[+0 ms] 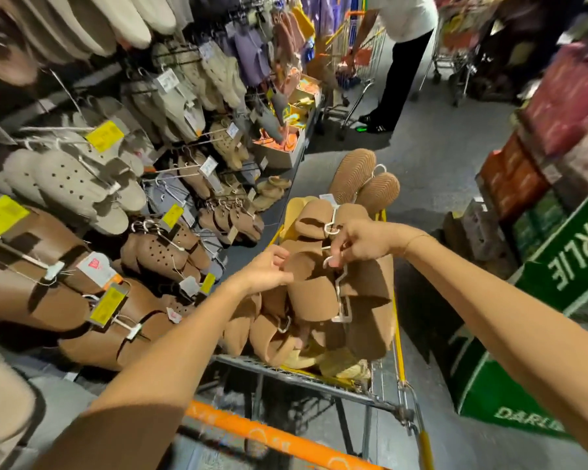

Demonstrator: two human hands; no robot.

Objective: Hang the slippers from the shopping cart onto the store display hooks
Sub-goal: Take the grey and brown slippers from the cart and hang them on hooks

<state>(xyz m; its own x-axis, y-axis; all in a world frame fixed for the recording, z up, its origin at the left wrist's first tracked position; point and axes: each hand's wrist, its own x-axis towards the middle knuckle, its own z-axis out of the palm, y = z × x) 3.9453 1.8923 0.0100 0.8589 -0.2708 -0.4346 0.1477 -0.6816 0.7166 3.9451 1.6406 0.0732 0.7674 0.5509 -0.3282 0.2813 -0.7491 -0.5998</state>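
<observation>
A wire shopping cart (319, 379) with a yellow rim and orange handle stands in front of me, piled with brown slippers (314, 301) on white plastic hangers. My right hand (360, 240) pinches the hooks of white hangers above the pile. My left hand (269, 269) grips the edge of a brown slipper (299, 264) at the top of the pile. To the left, the display hooks (170, 171) carry many hanging pairs of brown and beige slippers with yellow price tags (172, 215).
Another person (401, 59) stands at a second cart (360, 62) further down the aisle. Green cartons (537, 300) and stacked goods line the right side. Open boxes of footwear (279, 147) sit on the floor by the display. Grey floor runs between the cart and the cartons.
</observation>
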